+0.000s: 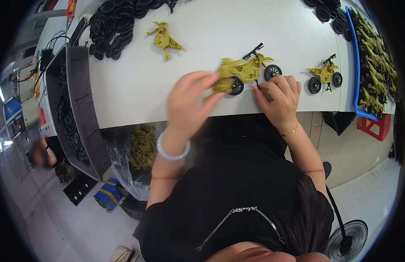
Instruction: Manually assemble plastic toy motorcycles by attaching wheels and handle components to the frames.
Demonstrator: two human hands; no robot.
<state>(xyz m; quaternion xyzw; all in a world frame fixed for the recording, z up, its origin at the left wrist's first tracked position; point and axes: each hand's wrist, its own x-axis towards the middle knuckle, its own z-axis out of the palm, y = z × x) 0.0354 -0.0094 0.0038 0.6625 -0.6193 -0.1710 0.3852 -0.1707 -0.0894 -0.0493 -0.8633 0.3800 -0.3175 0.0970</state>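
A yellow-green toy motorcycle (251,72) with black wheels and handlebar lies on the white table in front of me. My left hand (190,99) grips a second yellow-green motorcycle body (223,72), blurred by motion, which overlaps the first one's left wheel. Thumb and fingers of my right hand (281,98) pinch a small black kickstand (257,84) at the lower edge of the toy motorcycle; whether it is attached cannot be made out. Farther right stands another toy motorcycle (327,75) with both wheels and a kickstand. One bare yellow-green body (164,40) lies at the far left.
Black wheels (115,28) are heaped at the far left, with more wheels (324,13) at far right. A grey bin (86,87) of black parts stands left. A blue tray (354,65) holds toy motorcycles at right. Below the table edge is a plastic bag (124,163) of yellow-green parts.
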